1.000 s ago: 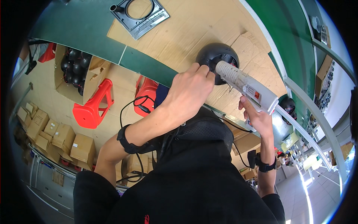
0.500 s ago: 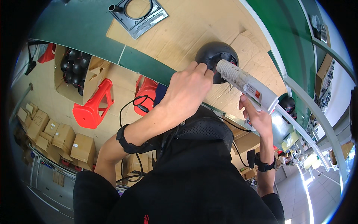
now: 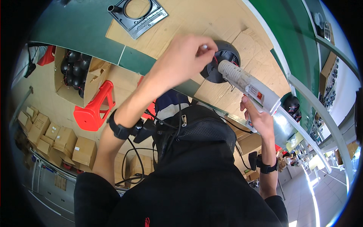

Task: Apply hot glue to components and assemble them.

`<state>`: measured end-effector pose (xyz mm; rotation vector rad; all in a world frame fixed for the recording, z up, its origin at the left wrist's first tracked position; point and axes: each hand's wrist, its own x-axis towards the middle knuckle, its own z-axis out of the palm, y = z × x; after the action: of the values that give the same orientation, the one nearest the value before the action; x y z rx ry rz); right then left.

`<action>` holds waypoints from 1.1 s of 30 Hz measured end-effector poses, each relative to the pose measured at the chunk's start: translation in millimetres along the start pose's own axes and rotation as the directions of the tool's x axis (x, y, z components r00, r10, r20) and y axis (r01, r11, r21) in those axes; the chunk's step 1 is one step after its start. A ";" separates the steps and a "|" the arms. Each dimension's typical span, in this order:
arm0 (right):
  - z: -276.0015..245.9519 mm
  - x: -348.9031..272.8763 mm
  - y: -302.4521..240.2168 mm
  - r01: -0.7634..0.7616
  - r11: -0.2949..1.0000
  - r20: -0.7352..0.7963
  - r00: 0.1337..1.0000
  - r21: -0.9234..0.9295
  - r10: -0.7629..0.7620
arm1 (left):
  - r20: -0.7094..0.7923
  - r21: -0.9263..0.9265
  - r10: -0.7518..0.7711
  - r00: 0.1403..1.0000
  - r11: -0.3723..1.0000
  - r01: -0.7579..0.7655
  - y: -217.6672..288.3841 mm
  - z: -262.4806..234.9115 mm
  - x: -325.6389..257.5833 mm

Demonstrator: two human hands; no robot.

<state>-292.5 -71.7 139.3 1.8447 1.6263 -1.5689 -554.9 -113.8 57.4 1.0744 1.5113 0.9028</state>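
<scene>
A round black plastic housing [image 3: 228,50] sits with its hollow side up on the cardboard sheet. My left hand [image 3: 187,56] is over its left rim, fingers pinched together, with a thin red wire [image 3: 215,59] showing at the fingertips. The fingers partly cover the housing. In my right hand [image 3: 261,120] is a white hot glue gun [image 3: 251,85] with a ribbed barrel. Its front end points into the hollow of the housing, and the barrel hides part of the inside. Whether the tip touches anything cannot be seen.
A black frame with a round opening [image 3: 145,23] lies on the cardboard [image 3: 181,19] over the green table [image 3: 83,22]. Left of the table are a red stool [image 3: 90,113], a carton of black round parts [image 3: 60,89] and stacked boxes [image 3: 85,151]. A metal rail [image 3: 308,92] runs along the right.
My left hand has lifted from the housing's near rim and moved up and left, now pinching the red wire. My right hand and the glue gun have stayed nearly still.
</scene>
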 end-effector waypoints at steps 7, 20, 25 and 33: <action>5.5 1.1 6.2 0.064 0.998 -0.055 0.997 0.029 -0.063 | 0.052 -0.048 0.061 0.997 0.997 -0.058 -26.8 0.3 47.1; 8.4 0.6 5.1 0.070 0.996 -0.068 0.995 0.046 -0.067 | 0.096 -0.124 0.027 0.995 0.992 -0.015 -23.7 11.4 61.3; 8.0 -1.2 5.1 0.073 0.997 -0.091 0.993 0.029 -0.070 | 0.076 -0.077 0.038 0.996 0.997 -0.032 -26.0 11.1 58.9; 8.7 -2.0 2.7 0.072 0.997 -0.084 0.994 -0.006 -0.072 | 0.003 -0.152 0.038 0.999 0.988 -0.037 -28.5 13.4 56.9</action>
<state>-294.7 -80.2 136.2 1.8951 1.7489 -1.5353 -550.9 -68.8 10.6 0.9969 1.3976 1.0228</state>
